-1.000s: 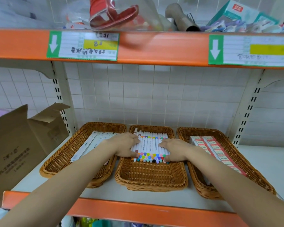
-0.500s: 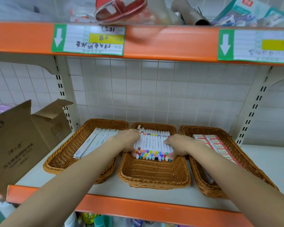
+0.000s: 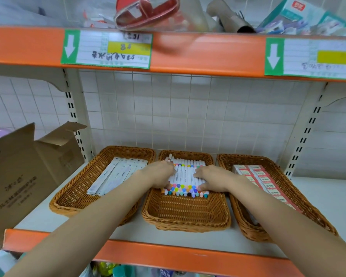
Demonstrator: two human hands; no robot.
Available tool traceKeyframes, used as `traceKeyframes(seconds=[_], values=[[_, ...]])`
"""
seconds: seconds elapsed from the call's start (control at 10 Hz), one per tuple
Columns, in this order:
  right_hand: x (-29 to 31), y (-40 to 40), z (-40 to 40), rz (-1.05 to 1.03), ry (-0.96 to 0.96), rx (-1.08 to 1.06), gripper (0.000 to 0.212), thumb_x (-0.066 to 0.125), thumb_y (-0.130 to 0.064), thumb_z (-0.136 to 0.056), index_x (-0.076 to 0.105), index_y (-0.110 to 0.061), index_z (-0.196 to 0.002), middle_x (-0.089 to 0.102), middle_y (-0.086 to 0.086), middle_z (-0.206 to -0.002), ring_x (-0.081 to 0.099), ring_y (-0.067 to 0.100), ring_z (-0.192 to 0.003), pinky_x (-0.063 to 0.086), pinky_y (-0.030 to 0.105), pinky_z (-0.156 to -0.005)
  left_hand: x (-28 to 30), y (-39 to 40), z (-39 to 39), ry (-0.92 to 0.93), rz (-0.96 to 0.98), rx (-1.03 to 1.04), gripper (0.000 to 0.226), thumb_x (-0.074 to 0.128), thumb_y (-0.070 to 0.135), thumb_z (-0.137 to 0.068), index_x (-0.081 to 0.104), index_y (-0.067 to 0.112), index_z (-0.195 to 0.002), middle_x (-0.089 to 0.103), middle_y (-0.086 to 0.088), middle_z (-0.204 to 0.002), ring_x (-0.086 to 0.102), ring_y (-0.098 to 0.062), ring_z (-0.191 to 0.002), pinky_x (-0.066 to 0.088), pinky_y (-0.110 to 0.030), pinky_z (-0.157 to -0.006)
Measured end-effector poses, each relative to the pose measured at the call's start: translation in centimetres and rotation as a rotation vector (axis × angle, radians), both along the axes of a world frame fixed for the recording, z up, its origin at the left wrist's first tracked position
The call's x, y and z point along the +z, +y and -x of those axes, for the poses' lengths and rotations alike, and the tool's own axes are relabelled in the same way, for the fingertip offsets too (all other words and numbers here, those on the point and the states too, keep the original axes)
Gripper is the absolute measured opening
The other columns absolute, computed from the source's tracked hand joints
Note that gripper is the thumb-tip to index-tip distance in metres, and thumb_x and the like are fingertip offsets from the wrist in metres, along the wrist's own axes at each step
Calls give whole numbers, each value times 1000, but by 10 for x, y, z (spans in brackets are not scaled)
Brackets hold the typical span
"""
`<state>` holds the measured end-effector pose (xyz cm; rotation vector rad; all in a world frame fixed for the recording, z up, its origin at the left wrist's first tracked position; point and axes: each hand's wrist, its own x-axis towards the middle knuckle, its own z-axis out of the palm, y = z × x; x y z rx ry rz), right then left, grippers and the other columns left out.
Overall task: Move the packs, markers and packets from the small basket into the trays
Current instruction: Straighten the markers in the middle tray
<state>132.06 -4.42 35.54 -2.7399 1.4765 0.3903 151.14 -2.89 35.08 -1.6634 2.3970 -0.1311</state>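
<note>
Markers (image 3: 185, 173), white-barrelled with caps in many colours, lie side by side in the far half of the middle wicker tray (image 3: 186, 214), caps toward the person and packed in more than one layer. Going left to right: the left tray (image 3: 72, 196) holds long flat white packets (image 3: 116, 174) laid lengthwise, likely so they fit its longer side. The left hand (image 3: 160, 175) rests against the left edge of the marker row, fingers curled loosely over the barrels. The right hand (image 3: 210, 179) mirrors it on the other edge, fingers spread across the barrels, thumb near the caps. Together they seem to squeeze and level the row so it sits tidy. The right tray (image 3: 284, 222) carries red-and-white packs (image 3: 262, 181) in two neat lines.
</note>
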Motion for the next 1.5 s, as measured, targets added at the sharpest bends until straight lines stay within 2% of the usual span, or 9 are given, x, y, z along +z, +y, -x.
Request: traceKeyframes(seconds=[0.1,0.2,0.5,0.7,0.9,1.1,1.2,1.4,1.5], values=[[-1,0,-1,11,-25,-12,59,54,-39,-96,37,-15,-147,35,6,-153,35,23,-138,35,38,-111,0,-1,0,11,14,-6,62,64,34,-89,42,11,-143,39,-8,-148,37,-24,-135,37,-38,-109],[-4,1,-3,7,-51,20,65,55,-44,-94,33,-17,-149,28,2,-157,29,21,-142,31,38,-114,-1,-1,0,29,15,-34,63,63,39,-89,44,10,-142,41,-7,-147,38,-24,-134,38,-38,-109],[-9,4,-12,30,-88,24,62,55,-38,-96,31,-18,-150,29,3,-156,29,20,-142,32,36,-113,-6,3,1,93,16,-72,57,61,35,-91,46,9,-140,42,-8,-146,40,-23,-132,38,-38,-107],[-7,6,-5,13,-86,18,59,51,-39,-97,32,-18,-149,29,3,-156,29,20,-142,30,36,-114,-5,10,-7,132,62,-17,62,60,34,-92,39,8,-144,21,-10,-157,29,-25,-141,33,-35,-113],[-9,7,-3,9,-86,12,59,50,-40,-98,31,-18,-150,28,2,-157,28,19,-142,28,35,-114,0,9,-13,189,8,40,69,63,32,-90,32,8,-147,31,-10,-152,28,-24,-141,28,-35,-115],[-9,7,-3,2,-87,9,60,50,-39,-98,31,-17,-150,27,3,-157,27,20,-143,27,35,-114,1,10,-14,188,12,26,55,64,26,-89,47,7,-138,43,-10,-144,37,-24,-133,34,-35,-111],[-9,7,-3,2,-91,9,59,50,-39,-98,31,-17,-150,27,3,-157,27,20,-143,27,35,-114,1,10,-14,170,30,9,57,62,26,-91,44,9,-142,37,-8,-150,32,-23,-138,29,-34,-114],[-9,7,-3,-1,-94,10,60,50,-39,-98,30,-18,-150,28,3,-157,29,20,-142,29,35,-114,1,10,-12,127,90,57,52,65,38,-88,53,9,-130,49,-6,-136,47,-21,-122,44,-32,-100],[-9,6,-3,-6,-100,8,60,51,-39,-98,31,-17,-150,29,4,-156,30,21,-141,30,35,-114,3,11,-11,106,138,48,57,65,43,-86,52,9,-130,49,-6,-131,49,-21,-118,45,-30,-97]])
